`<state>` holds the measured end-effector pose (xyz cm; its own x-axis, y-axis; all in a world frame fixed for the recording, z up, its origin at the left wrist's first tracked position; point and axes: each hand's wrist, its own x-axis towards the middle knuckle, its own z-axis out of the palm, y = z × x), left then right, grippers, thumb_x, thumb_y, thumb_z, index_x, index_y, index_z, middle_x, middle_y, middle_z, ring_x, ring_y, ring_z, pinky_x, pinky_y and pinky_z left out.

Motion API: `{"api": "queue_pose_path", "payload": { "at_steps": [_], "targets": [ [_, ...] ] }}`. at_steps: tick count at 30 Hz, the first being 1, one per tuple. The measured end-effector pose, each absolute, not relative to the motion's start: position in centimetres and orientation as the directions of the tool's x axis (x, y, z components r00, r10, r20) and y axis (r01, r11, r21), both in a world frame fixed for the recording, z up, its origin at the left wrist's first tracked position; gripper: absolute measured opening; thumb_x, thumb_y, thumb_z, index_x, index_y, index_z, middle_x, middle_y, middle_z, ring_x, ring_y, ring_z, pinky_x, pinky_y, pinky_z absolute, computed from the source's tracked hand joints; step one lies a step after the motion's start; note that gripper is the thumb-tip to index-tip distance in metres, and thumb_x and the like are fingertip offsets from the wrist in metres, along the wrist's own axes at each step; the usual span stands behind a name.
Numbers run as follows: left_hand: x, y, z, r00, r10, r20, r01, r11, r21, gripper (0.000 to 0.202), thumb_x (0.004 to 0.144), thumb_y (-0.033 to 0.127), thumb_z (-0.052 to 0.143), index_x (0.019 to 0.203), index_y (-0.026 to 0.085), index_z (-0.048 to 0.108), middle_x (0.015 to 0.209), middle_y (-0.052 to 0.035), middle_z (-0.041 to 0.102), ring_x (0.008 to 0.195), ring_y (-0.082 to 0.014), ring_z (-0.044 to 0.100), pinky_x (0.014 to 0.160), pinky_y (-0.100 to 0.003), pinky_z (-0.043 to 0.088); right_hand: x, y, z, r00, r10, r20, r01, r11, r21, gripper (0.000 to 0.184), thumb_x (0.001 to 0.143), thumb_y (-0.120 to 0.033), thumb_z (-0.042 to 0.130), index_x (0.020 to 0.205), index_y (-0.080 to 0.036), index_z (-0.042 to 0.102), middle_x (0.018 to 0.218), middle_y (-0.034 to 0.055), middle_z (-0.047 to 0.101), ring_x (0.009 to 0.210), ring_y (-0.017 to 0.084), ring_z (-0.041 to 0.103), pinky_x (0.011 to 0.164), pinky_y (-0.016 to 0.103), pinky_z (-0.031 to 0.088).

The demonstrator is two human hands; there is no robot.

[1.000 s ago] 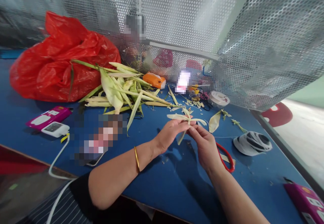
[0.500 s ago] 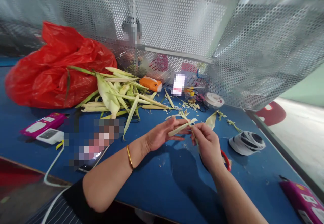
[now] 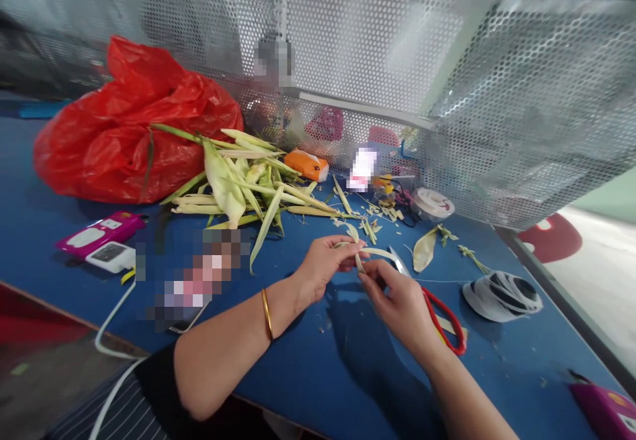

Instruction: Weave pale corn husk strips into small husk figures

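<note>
Fingers point(image 3: 346, 252) pinch husk strips point(image 3: 380, 253); red bag point(image 3: 124, 138) hides its contents.

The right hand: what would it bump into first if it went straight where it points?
Beyond the pale strip it seems to pinch, the right hand would probably meet the left hand first, though depth is hard to judge.

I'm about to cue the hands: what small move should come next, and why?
Probably draw the lower husk strip snug with the right hand: that hand appears to pinch its end, the left hand grips the strips where they meet, and other strip ends stick out loosely.
</note>
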<state>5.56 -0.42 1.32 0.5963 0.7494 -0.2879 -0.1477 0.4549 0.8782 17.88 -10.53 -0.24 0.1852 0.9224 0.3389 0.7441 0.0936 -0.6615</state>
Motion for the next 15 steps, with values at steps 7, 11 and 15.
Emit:
{"api": "queue_pose_path", "payload": {
  "at_steps": [7,11,15],
  "targets": [
    [4.9,0.5,1.3,0.737,0.624,-0.26,-0.125,0.505,0.854,0.042,0.079,0.053,0.065,0.097,0.017,0.075,0.097,-0.0088,0.075,0.09,-0.0186,0.067,0.072,-0.026,0.045,19.2,-10.6,-0.4,0.261,0.891,0.37,0.824,-0.006,-0.567,0.018,0.092,-0.035,0.053,0.084,-0.024,0.063,0.071,-0.0008,0.065,0.058,0.015,0.056,0.055,0.026,0.039],
    [4.7,1.2,1.1,0.786,0.565,-0.252,-0.074,0.49,0.869,0.029,0.082,0.035,0.064,0.105,0.019,0.073,0.11,-0.0075,0.073,0.093,-0.0157,0.068,0.071,-0.023,0.042,19.6,-10.5,-0.1,0.329,0.828,0.454,0.854,-0.056,-0.518,0.02,0.093,-0.033,0.049,0.085,-0.023,0.064,0.08,0.0018,0.065,0.067,0.017,0.059,0.06,0.028,0.04],
    [4.9,1.2,0.9,0.841,0.498,-0.211,-0.059,0.472,0.88,0.03,0.076,0.017,0.069,0.105,0.02,0.073,0.11,-0.0058,0.073,0.092,-0.0141,0.069,0.074,-0.022,0.044,19.7,-10.6,0.4,0.356,0.786,0.506,0.862,-0.065,-0.503,0.02,0.094,-0.031,0.049,0.087,-0.023,0.066,0.083,0.0033,0.066,0.073,0.019,0.06,0.063,0.029,0.041]
  ]
}}
